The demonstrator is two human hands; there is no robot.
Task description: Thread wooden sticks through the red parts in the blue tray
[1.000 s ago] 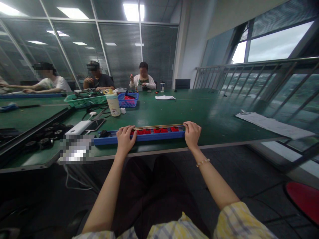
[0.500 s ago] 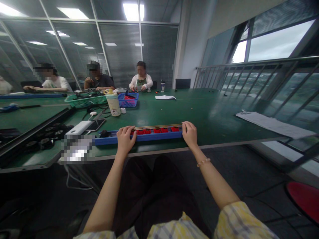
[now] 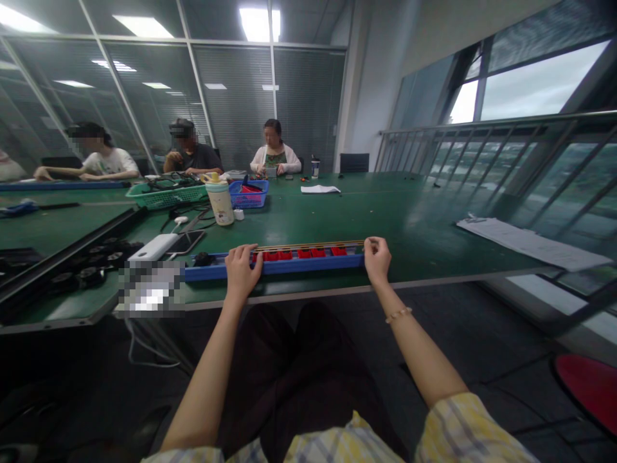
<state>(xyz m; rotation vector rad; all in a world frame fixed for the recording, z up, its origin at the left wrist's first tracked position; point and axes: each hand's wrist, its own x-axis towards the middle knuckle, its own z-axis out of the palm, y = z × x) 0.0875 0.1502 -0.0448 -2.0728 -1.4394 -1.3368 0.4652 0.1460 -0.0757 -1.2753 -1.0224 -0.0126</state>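
A long, narrow blue tray (image 3: 308,265) lies along the near edge of the table, with several red pieces (image 3: 311,253) and a black round part (image 3: 202,258) in it. Thin yellowish strips run along its far side. My left hand (image 3: 242,269) straddles the tray left of its middle, fingers over the far side and thumb against the near part. At the tray's right end, my right hand (image 3: 377,258) has its thumb and fingertips pinched together at the far rim. Whether it grips the rim or a strip is hidden by the fingers.
Left of the tray lie a white power strip (image 3: 153,249), a phone (image 3: 185,242) and several black parts. A cup (image 3: 220,203), a green basket (image 3: 166,195) and a blue basket (image 3: 249,194) stand farther back. A clipboard (image 3: 530,241) lies right. Several people sit opposite.
My right hand has slid to the right along the tray, uncovering more of its right end. My left hand and the tray have hardly moved.
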